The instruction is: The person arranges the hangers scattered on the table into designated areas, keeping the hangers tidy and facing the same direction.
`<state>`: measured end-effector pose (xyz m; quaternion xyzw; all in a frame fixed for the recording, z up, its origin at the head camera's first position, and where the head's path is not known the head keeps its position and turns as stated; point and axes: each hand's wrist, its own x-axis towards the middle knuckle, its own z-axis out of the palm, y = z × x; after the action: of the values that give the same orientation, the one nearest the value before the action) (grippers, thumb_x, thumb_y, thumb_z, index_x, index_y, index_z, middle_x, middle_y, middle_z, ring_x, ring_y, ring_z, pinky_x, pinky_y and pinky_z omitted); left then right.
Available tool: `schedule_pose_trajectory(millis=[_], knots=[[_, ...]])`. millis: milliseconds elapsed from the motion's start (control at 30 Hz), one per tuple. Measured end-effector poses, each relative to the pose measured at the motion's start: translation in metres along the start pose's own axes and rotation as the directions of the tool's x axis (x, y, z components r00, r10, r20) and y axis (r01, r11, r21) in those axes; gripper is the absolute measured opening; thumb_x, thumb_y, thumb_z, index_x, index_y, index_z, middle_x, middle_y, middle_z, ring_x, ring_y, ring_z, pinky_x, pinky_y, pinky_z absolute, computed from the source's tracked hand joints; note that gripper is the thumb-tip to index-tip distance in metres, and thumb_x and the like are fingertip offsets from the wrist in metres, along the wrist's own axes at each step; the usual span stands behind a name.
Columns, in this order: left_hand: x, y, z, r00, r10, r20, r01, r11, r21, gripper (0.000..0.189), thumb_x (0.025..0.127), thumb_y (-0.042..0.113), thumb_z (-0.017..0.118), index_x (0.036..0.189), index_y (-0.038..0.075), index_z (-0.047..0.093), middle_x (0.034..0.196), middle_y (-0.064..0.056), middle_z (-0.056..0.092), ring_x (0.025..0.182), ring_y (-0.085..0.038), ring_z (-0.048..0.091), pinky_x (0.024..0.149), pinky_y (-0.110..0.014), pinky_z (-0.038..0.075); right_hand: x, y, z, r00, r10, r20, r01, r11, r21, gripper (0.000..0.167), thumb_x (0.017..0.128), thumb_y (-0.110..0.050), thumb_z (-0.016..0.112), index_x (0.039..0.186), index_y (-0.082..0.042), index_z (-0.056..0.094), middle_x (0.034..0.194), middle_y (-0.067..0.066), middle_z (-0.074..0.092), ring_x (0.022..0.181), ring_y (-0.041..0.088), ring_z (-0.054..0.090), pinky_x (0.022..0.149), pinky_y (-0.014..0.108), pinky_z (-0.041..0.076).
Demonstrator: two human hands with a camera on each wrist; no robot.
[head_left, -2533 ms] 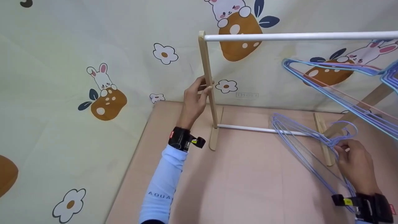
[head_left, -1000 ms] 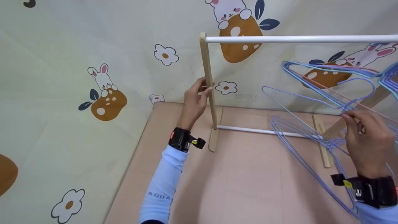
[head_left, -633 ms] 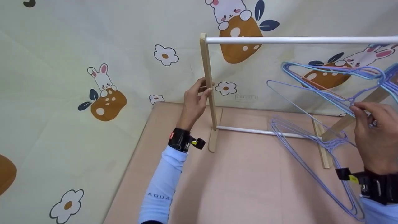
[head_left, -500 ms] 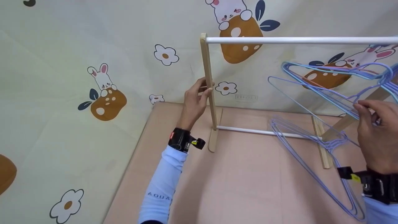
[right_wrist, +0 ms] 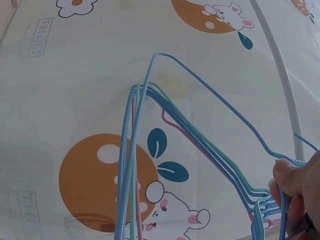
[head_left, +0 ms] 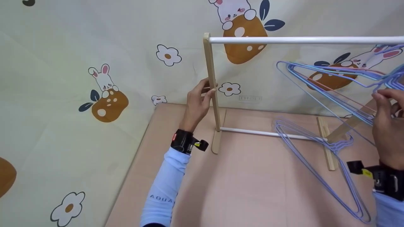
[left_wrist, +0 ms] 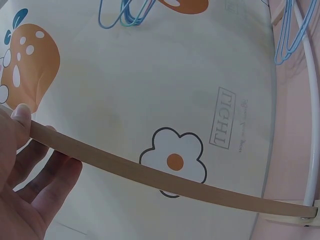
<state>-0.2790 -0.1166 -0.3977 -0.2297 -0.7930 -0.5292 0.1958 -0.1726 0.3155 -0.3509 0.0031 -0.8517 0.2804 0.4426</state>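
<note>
Right hand (head_left: 389, 129) pinches blue-violet wire hanger (right_wrist: 215, 93), held below round white rod (head_left: 306, 40); left hand (head_left: 197, 104) pinches tan wooden upright (head_left: 210, 69). Step, apparently: hanging. Next calls for seating it securely; rod contact unclear.

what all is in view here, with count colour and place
backdrop: one, cream with prints, behind
surface: one, pink, below
rack: one, pale wood, on the surface
rods: two, white, rack's top and bottom
upper hangers: several, blue, teal, pink, upper right
lower hangers: several, bluish, lower right
held hanger: one, blue, beside upper hangers
wrist cameras: two, black, one per wrist
sleeves: two, light blue, forearms
left hand: one, holding rack's left upright
right hand: one, pinching held hanger
</note>
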Motion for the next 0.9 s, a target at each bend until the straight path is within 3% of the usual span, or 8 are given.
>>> schedule_pose_trajectory(millis=[167,233,300,433,567,633,733,900], knots=[[0.000,0.001,0.000,1.000,-0.002,0.003,0.002,1.000,0.008,0.034,0.105,0.010,0.057,0.136,-0.005,0.056,0.117,-0.013,0.067,0.106,-0.023,0.066,0.085,-0.028,0.058,0.006,0.000,-0.004,1.000,0.005,0.023,-0.004,1.000,-0.013,0.037,0.110,-0.023,0.045,0.129,0.005,0.060,0.124,0.030,0.058,0.097,0.037,0.052,0.085,0.015,0.031],[0.000,0.001,0.000,1.000,-0.002,0.005,0.002,1.000,0.007,0.034,0.105,0.011,0.057,0.136,-0.004,0.056,0.118,-0.013,0.067,0.106,-0.022,0.066,0.086,-0.028,0.058,0.010,-0.001,-0.005,1.000,0.005,0.025,-0.005,1.000,-0.013,0.040,0.110,-0.026,0.043,0.130,0.005,0.059,0.126,0.029,0.057,0.107,0.041,0.054,0.091,0.014,0.034],[0.000,0.001,0.000,1.000,-0.001,0.003,0.001,1.000,0.007,0.034,0.105,0.011,0.057,0.136,-0.003,0.057,0.118,-0.013,0.067,0.106,-0.022,0.066,0.086,-0.028,0.059,0.014,-0.002,-0.005,1.000,0.012,0.026,-0.012,1.000,-0.002,0.042,0.111,-0.027,0.041,0.131,0.004,0.058,0.127,0.029,0.057,0.112,0.040,0.054,0.095,0.015,0.035],[-0.001,0.002,0.000,1.000,-0.009,0.006,0.009,1.000,0.001,0.035,0.105,0.010,0.057,0.138,-0.003,0.056,0.118,-0.013,0.066,0.106,-0.022,0.065,0.086,-0.029,0.058,0.019,-0.004,-0.005,0.999,0.020,0.028,-0.020,1.000,0.002,0.042,0.111,-0.028,0.040,0.133,0.005,0.057,0.127,0.029,0.056,0.108,0.036,0.051,0.096,0.017,0.035],[-0.001,0.002,0.000,1.000,-0.014,0.007,0.014,1.000,0.003,0.035,0.105,0.010,0.057,0.137,-0.004,0.056,0.118,-0.012,0.066,0.106,-0.022,0.065,0.087,-0.028,0.058,0.021,-0.003,-0.004,1.000,-0.011,0.027,0.011,1.000,0.015,0.041,0.111,-0.026,0.040,0.134,0.005,0.056,0.128,0.029,0.056,0.108,0.033,0.051,0.096,0.016,0.035],[0.000,0.002,0.000,1.000,-0.012,0.006,0.012,1.000,0.003,0.034,0.105,0.010,0.057,0.137,-0.004,0.056,0.118,-0.013,0.066,0.106,-0.022,0.066,0.086,-0.028,0.058,0.021,-0.002,-0.003,0.999,-0.013,0.031,0.013,1.000,0.016,0.041,0.111,-0.026,0.040,0.134,0.005,0.056,0.127,0.026,0.057,0.103,0.022,0.051,0.090,0.015,0.034],[0.000,0.001,0.000,1.000,-0.008,0.005,0.008,1.000,0.003,0.034,0.105,0.010,0.057,0.137,-0.004,0.056,0.118,-0.014,0.067,0.106,-0.022,0.066,0.086,-0.028,0.058,0.019,0.000,0.000,0.999,-0.009,0.035,0.009,1.000,-0.008,0.040,0.111,-0.026,0.042,0.133,0.004,0.058,0.124,0.025,0.058,0.095,0.018,0.046,0.082,0.016,0.030],[0.000,0.002,0.000,1.000,-0.009,0.001,0.009,1.000,0.010,0.034,0.105,0.010,0.057,0.136,-0.004,0.056,0.118,-0.014,0.067,0.106,-0.022,0.066,0.086,-0.028,0.058,0.016,0.005,0.003,0.997,-0.074,0.026,0.073,0.997,0.021,0.038,0.109,-0.023,0.048,0.126,0.009,0.062,0.118,0.033,0.057,0.089,0.030,0.044,0.080,0.019,0.026]])
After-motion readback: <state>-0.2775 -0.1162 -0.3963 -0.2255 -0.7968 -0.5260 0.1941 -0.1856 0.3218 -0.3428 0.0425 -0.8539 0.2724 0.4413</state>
